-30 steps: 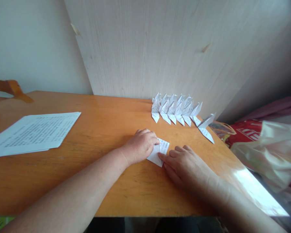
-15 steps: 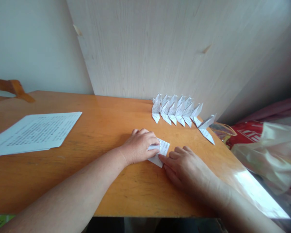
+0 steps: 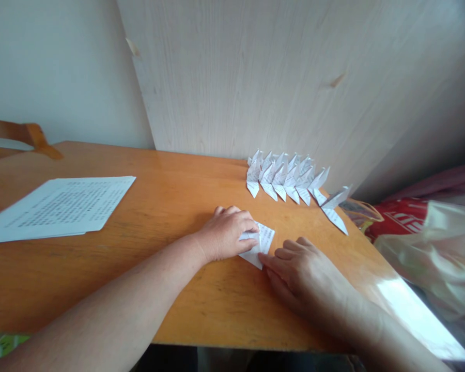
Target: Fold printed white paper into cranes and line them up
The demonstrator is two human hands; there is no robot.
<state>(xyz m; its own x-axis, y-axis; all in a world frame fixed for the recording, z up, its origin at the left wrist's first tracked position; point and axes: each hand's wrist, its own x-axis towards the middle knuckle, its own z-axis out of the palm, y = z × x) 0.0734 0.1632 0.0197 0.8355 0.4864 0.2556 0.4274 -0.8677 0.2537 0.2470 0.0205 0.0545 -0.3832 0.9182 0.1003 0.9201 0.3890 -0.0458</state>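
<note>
A small square of folded printed paper lies on the wooden table in front of me. My left hand is closed over its left part, with the thumb and curled fingers holding it against the tabletop. From the right, my right hand presses its index fingertip on the paper near the lower corner. The thumb is tucked under that hand and the other fingers are curled. Part of the paper is hidden beneath my left fingers. Behind it stand several folded paper cranes in rows, with one crane set apart at the right.
A stack of printed sheets lies at the left of the table. A wooden chair back shows at the far left. Red and cream bags sit beyond the right edge, and a pale panel closes off the back.
The whole view has shifted slightly. Both hands stay on the folded paper, with the right index finger still at its lower corner.
</note>
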